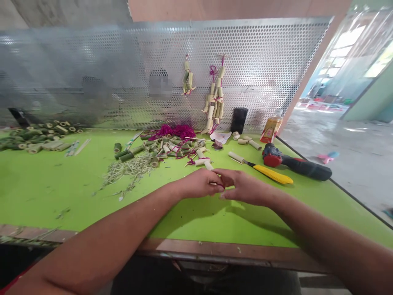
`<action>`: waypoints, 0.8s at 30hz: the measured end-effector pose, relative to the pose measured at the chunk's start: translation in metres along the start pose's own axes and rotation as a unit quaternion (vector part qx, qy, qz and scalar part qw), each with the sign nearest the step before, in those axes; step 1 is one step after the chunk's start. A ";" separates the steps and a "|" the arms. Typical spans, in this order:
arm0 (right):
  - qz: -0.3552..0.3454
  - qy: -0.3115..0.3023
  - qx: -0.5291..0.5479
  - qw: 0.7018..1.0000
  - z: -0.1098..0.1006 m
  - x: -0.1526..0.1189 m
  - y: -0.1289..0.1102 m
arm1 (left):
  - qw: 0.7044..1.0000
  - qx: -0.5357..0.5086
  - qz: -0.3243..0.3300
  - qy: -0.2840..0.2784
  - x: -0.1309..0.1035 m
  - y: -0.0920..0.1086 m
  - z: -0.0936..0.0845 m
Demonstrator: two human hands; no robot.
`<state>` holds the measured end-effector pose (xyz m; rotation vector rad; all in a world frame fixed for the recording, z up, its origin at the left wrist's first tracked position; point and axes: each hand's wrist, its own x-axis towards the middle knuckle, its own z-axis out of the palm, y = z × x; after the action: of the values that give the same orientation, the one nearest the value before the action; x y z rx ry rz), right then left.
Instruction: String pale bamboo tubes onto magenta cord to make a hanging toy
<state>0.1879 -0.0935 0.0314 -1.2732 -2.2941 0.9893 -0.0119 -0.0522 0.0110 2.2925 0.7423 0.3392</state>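
Observation:
My left hand (199,183) is closed, its fingertips pinching a short bit of purple string (222,187). From the right, my right hand (247,187) meets it, fingers bent over the left fingertips and thumb held apart below. A pale bamboo tube (208,165) shows just beyond the knuckles; whether a hand touches it I cannot tell. Behind it, more bamboo tubes (201,161) are strung on purple string. Part of the fingers and anything between them is hidden.
A yellow utility knife (273,174) and a red-black power drill (297,166) lie right. Beyond are a bamboo pile (162,147), shavings (125,170) and purple string (175,132). Strung bamboo figures (215,98) hang on the perforated metal panel (129,86); a phone (239,120) leans there.

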 end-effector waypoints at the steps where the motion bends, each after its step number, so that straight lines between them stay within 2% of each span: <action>1: 0.006 -0.001 0.034 0.999 0.006 0.001 0.003 | 1.000 -0.016 -0.011 -0.003 -0.001 0.000 0.000; 3: 0.033 -0.023 0.069 0.997 0.010 0.000 0.010 | 0.999 -0.039 -0.029 -0.008 -0.002 0.001 -0.003; 7: 0.086 -0.042 0.061 0.993 -0.001 -0.010 0.016 | 0.997 -0.036 -0.061 0.009 -0.005 0.003 -0.019; 9: 0.075 -0.044 0.070 0.994 -0.007 -0.014 0.014 | 0.995 -0.032 -0.072 0.059 -0.006 0.005 -0.028; 11: 0.065 -0.046 0.078 0.994 -0.009 -0.016 0.011 | 0.985 -0.034 -0.093 0.139 -0.009 0.008 -0.033; 13: 0.069 -0.037 0.089 0.993 -0.007 -0.015 0.009 | 0.969 -0.067 -0.146 0.189 -0.014 0.010 -0.031; 14: 0.067 -0.029 0.097 0.993 -0.005 -0.014 0.008 | 0.959 -0.103 -0.187 0.189 -0.017 0.011 -0.027; 17: 0.041 0.014 0.135 0.990 0.001 -0.012 0.009 | 0.908 -0.268 -0.310 0.092 -0.025 0.014 -0.005; 18: 0.033 0.029 0.146 0.988 0.003 -0.011 0.010 | 0.889 -0.304 -0.331 0.083 -0.027 0.015 0.002; 21: 0.023 0.048 0.163 0.985 0.008 -0.009 0.012 | 0.846 -0.372 -0.373 0.085 -0.028 0.019 0.017; 24: 0.029 0.011 0.162 0.986 0.012 -0.009 0.014 | 0.831 -0.390 -0.382 0.106 -0.025 0.023 0.020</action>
<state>0.1944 -0.1012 0.0138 -1.2094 -1.9851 1.2999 -0.0142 -0.0912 0.0116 1.0797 1.2733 0.4125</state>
